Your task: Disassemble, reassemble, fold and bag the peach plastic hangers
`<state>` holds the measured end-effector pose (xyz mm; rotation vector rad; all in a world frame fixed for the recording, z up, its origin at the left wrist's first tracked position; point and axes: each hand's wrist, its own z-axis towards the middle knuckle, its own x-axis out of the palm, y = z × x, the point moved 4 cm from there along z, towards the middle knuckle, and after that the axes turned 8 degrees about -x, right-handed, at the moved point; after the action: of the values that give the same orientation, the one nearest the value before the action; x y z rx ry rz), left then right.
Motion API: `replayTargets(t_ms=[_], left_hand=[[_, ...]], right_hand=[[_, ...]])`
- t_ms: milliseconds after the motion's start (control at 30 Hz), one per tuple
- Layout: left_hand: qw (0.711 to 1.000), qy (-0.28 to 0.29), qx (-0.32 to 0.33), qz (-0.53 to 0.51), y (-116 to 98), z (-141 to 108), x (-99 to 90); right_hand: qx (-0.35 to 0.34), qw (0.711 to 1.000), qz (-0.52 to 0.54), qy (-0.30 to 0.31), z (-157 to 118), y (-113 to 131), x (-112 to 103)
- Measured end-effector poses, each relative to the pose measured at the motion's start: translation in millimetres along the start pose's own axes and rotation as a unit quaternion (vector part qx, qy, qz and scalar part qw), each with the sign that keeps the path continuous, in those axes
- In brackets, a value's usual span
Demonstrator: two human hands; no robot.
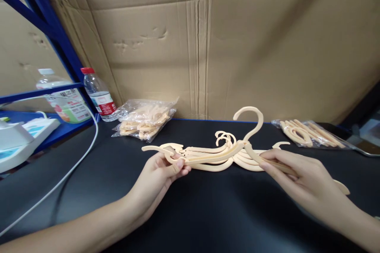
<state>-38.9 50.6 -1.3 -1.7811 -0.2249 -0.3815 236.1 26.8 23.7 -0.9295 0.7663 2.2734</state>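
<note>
Both hands grip one beige folding clothes hanger [219, 157], lifted over the dark table with its hook pointing up. My left hand [164, 172] pinches the left arm near its end, where a curved piece sticks out to the left. Around the right arm are the fingers of my right hand [299, 174]; part of that arm is hidden by the hand, and its tip shows beyond it. Behind the held hanger lie several similar hangers [218, 167], stacked with their small hooks toward the left.
Clear bags of beige hanger parts lie at the back left [145, 120] and back right [308, 133]. A red-capped bottle [99, 95] stands by the blue frame [56, 35]. A white cable [86, 150] crosses the left side near a power strip [32, 142]. Cardboard [154, 51] walls the back.
</note>
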Motion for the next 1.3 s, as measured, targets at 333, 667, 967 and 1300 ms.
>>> replayTargets(t_ms=[333, 667, 967, 1300], left_hand=[[1.0, 0.014, -0.017, 0.018, 2.1, -7.3, 5.1], [0.994, -0.03, 0.05, 0.095, -5.2, -10.7, 7.0], [0.997, -0.029, 0.014, 0.073, 1.0, -7.4, 4.3], [0.716, 0.311, 0.32, 0.537, 13.3, -50.9, 40.0]], right_hand=[[0.083, 0.996, 0.001, -0.019, 1.3, -10.2, -1.5], [0.129, 0.99, 0.058, 0.002, -4.0, -10.6, 5.5], [0.136, 0.987, 0.088, 0.008, -2.4, -10.1, 9.1], [0.079, 0.994, 0.016, 0.07, 1.6, -18.4, 8.6]])
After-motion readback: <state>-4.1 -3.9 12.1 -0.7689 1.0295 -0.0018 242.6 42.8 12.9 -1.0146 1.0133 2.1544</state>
